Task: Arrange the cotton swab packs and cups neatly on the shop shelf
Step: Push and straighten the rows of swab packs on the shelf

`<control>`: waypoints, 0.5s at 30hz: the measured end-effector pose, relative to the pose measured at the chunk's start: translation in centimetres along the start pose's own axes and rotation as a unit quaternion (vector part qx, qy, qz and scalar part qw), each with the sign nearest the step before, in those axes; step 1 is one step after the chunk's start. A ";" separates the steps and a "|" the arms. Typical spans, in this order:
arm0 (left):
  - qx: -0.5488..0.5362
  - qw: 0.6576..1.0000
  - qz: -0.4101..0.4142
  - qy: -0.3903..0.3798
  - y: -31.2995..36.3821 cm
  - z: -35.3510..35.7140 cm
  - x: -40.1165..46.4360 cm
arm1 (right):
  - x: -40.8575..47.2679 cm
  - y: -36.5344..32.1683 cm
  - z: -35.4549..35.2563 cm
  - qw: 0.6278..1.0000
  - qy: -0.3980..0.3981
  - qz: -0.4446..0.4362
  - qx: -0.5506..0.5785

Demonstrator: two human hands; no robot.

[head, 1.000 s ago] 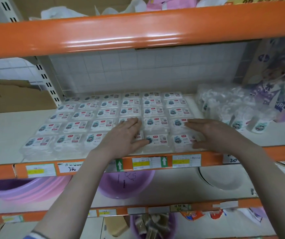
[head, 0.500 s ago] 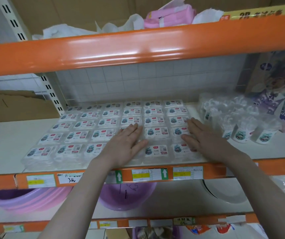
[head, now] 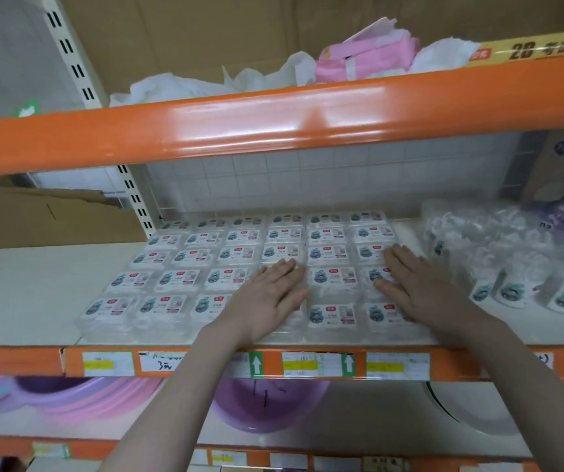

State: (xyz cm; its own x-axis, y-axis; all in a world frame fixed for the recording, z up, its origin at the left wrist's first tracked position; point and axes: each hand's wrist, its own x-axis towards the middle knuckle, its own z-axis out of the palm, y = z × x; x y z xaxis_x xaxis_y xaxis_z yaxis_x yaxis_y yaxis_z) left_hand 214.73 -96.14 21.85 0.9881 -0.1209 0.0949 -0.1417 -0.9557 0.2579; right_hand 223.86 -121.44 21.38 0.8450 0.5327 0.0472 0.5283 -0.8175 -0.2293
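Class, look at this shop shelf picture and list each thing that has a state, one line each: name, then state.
cotton swab packs: lying flat in tidy rows
left hand: open, flat on the packs
right hand: open, flat on the packs
cups: bagged, grouped right of the packs
purple basin: on the shelf below

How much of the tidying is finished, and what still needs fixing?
Mostly done: the cotton swab packs lie in straight rows and columns on the shelf. In hand: the left hand and right hand press flat on packs near the front, squaring them up. Left: the cotton swab cups on the right sit in a loose, jumbled cluster.
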 end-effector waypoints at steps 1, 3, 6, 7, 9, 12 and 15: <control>-0.006 1.000 -0.004 0.007 -0.2 -0.1 0.0 | 0.1 0.1 -0.1 1.000 -0.008 -0.009 -0.012; -0.005 1.000 -0.014 0.015 -0.6 -0.1 0.0 | 0.4 0.2 -0.2 0.999 -0.016 -0.023 -0.035; 0.003 1.000 -0.022 0.014 -1.1 0.0 -0.1 | 1.2 0.3 -0.2 0.999 -0.017 -0.030 -0.041; 0.007 1.000 -0.025 0.018 -1.2 0.2 -0.1 | 1.5 0.4 -0.2 0.998 -0.019 -0.031 -0.043; 0.007 0.999 -0.028 0.032 -1.1 0.3 0.0 | 1.9 0.3 -0.4 0.998 -0.026 -0.029 -0.050; 0.006 0.999 -0.026 0.040 -1.2 0.4 0.2 | 1.7 0.2 -0.9 0.997 -0.034 -0.039 -0.056; -0.001 0.998 -0.022 0.052 -1.4 0.4 0.1 | 1.3 -0.7 -1.5 0.996 -0.019 -0.069 -0.043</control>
State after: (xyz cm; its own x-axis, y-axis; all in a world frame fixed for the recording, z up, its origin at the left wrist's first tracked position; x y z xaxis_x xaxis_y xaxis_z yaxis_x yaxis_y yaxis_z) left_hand 215.01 -94.94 21.15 0.9818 -0.0512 0.1828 -0.0995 -0.9588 0.2660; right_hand 224.68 -120.54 23.08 0.7605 0.6484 0.0353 0.6462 -0.7504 -0.1392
